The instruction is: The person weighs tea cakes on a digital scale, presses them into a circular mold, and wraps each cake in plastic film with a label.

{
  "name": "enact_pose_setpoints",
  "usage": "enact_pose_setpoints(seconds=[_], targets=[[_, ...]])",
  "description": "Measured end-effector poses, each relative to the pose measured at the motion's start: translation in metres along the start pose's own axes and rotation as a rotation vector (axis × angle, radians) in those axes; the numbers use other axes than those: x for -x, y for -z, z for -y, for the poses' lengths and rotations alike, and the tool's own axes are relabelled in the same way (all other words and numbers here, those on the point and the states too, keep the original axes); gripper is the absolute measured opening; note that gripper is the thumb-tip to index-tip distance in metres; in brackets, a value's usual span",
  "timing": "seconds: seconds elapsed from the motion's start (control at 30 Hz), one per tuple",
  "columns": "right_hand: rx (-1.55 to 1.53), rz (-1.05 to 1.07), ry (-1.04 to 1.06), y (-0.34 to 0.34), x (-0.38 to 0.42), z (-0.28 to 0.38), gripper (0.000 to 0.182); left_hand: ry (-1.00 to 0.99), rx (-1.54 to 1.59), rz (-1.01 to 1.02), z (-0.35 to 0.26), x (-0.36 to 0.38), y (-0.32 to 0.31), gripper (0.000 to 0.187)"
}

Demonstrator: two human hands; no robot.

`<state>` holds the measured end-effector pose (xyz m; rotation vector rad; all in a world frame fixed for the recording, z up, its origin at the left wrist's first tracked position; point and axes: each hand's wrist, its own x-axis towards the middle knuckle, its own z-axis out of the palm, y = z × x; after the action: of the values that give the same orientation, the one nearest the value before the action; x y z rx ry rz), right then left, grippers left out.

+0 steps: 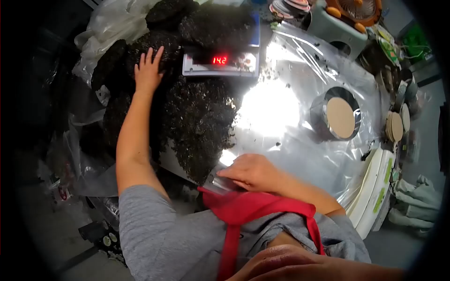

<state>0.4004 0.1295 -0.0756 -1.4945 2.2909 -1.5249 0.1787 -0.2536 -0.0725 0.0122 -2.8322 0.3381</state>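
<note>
Note a desk (176, 164), pale where exposed, broad and heavily loaded. Observe across its right half a clear plastic sheet (300, 157), wrinkled, bright with glare and dotted with dark crumbs. Record a loose dark mass (197, 122), shredded and glistening, spread over the desk's middle toward the near edge. Find bunched clear plastic (117, 28) at the far left. Log a white scale (220, 72) just beyond the loose dark mass, facing the near side, with a dark slab (218, 25) laid across its top. Identify a thick dark clump (171, 42) just left of the scale. Note a dark, shiny cylinder (321, 117) toward the right side of the sheet. Find the right grip (251, 171) by the near edge, fingers bent. Find the left grip (149, 70) palm down on the thick dark clump, fingers extended and spread. Record a beige disc (341, 117) within the cylinder's rim. See a clear piece (222, 182) at the right grip's fingertips; cannot tell whether pinched or merely touched. Read 14.2 in red digits on the display (219, 60).
</note>
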Motion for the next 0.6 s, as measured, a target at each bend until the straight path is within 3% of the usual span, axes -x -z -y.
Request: enact_pose_setpoints(seconds=[0.13, 0.4, 0.6], targets=[[0.025, -0.003, 0.015, -0.006, 0.003, -0.003, 0.035, -0.171, 0.088, -0.081, 0.022, 0.016, 0.005, 0.089], [-0.024, 0.113, -0.089, -0.015, -0.003, 0.002, 0.032, -0.179, 0.082, -0.119, 0.022, 0.016, 0.005, 0.086], [0.041, 0.086, -0.160, -0.021, -0.009, -0.010, 0.036, -0.244, 0.134, -0.169, 0.034, 0.025, 0.004, 0.084]])
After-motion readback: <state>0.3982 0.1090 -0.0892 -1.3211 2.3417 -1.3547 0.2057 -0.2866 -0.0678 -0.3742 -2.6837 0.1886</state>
